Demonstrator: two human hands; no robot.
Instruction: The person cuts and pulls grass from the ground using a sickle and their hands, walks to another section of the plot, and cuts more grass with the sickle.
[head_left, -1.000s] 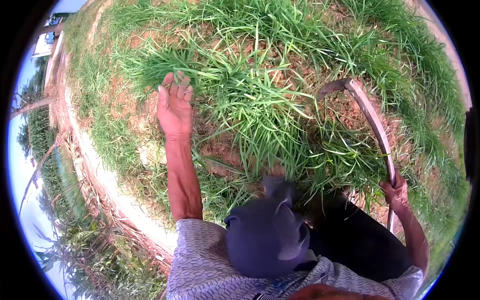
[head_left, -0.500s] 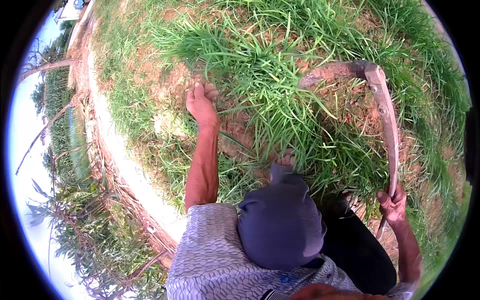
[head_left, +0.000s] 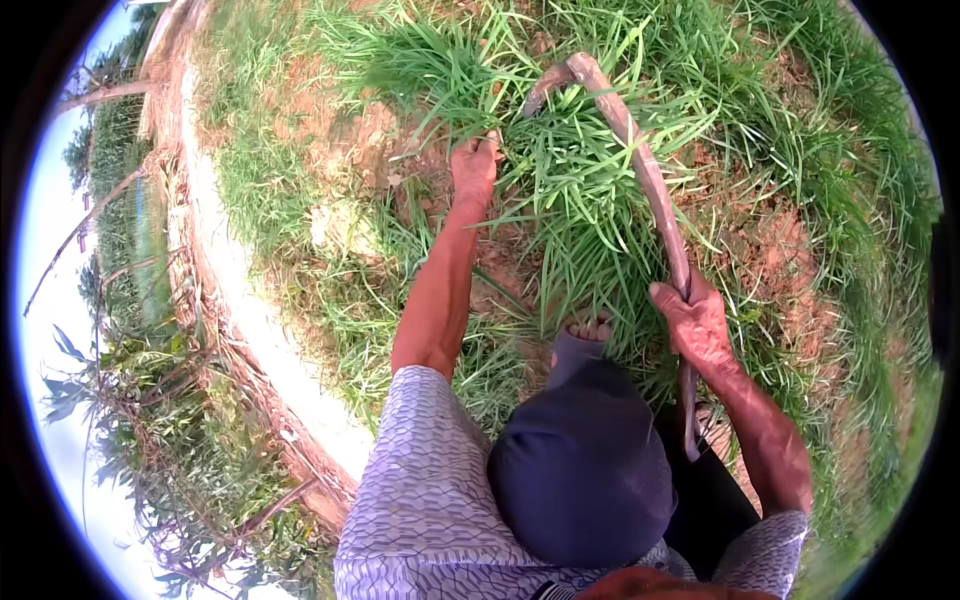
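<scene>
My right hand (head_left: 695, 325) is wrapped round the long shaft of a hooked wooden tool (head_left: 645, 165). The tool's bent end lies over a thick clump of long green grass (head_left: 580, 185), its tip close to my left hand. At the left edge of that clump is my left hand (head_left: 474, 170), its fingers curled closed against the blades. What lies inside those fingers is hidden. The shaft's lower end sticks out below my right hand, beside my dark-clad knee (head_left: 585, 465).
My bare foot (head_left: 588, 325) rests at the base of the grass. Reddish soil (head_left: 775, 245) shows between tufts on the right. A pale strip of ground (head_left: 250, 330) runs down the left, with leafy bushes (head_left: 190, 440) and bare branches beyond.
My left hand has moved right to the clump, and its loosely curled fingers have closed. My right hand has brought the tool up and left, its hooked end now nearer my left hand.
</scene>
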